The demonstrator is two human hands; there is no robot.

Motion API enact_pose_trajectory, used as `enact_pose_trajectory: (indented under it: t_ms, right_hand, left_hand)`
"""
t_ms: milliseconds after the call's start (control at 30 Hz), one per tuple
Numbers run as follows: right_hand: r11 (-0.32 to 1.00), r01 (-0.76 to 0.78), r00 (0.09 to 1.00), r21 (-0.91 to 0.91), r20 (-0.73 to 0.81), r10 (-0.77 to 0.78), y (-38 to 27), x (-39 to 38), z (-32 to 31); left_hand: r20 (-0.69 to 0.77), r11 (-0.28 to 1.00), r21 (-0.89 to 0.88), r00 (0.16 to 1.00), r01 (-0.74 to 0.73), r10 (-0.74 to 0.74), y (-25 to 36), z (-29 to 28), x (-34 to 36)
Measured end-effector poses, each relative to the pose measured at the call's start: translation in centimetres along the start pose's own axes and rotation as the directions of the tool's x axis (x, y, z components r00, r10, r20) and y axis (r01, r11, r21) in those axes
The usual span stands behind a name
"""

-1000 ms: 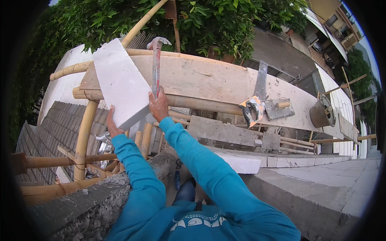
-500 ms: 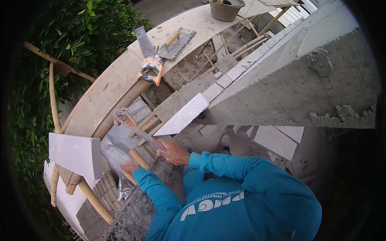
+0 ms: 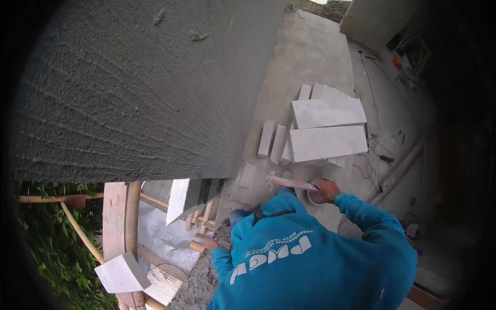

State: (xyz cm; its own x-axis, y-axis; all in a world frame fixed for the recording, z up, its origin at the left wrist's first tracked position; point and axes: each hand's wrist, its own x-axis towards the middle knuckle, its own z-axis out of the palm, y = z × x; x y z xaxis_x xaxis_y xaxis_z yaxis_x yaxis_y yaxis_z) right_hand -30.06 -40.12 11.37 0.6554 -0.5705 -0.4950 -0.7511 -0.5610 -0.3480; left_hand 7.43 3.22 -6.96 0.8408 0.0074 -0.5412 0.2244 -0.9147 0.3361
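My right hand (image 3: pixel 325 190) grips a red-and-silver hammer (image 3: pixel 294 183), its dusty head angled left over the concrete floor, above a round bucket (image 3: pixel 313 199). My left hand (image 3: pixel 211 243) is low at the left, fingers apart beside a bamboo pole end (image 3: pixel 197 246) and a rough cement ledge (image 3: pixel 206 279). A white block (image 3: pixel 121 271) rests on the bamboo scaffold (image 3: pixel 132 217) at the lower left.
A grey plastered wall (image 3: pixel 129 93) fills the upper left. Stacked white blocks (image 3: pixel 328 139) lie on the concrete floor (image 3: pixel 310 46) at centre right, with cables (image 3: pixel 374 165) beside them. A timber length (image 3: pixel 403 160) lies farther right. Foliage (image 3: pixel 51 243) shows beyond the scaffold.
My left hand has let go of the white block, now left on the scaffold. My body and view have turned right toward the stacked blocks, the hammer still in my right hand.
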Motion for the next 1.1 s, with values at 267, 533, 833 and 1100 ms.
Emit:
enact_pose_trajectory:
  t_ms: [267,533,833,1100]
  right_hand:
    - [0.652,-0.627,0.629,0.427,-0.217,0.747,14.6,4.9,5.8]
    - [0.599,-0.576,0.505,0.557,-0.334,0.796,23.0,13.8,1.2]
    - [0.944,-0.263,0.949,0.198,-0.125,0.291,19.2,11.8,2.9]
    - [0.801,0.562,0.777,0.205,0.199,-0.597,-2.1,12.9,-0.5]
  left_hand:
    - [0.447,0.860,-0.491,0.888,0.139,0.112,18.1,7.8,-7.6]
    - [0.538,0.974,-0.195,0.817,-0.119,0.208,29.1,16.2,-12.2]
    - [0.536,0.927,-0.036,0.776,-0.374,0.334,27.2,14.9,-15.2]
    - [0.167,0.993,-0.097,0.985,0.062,-0.045,13.6,6.9,-16.2]
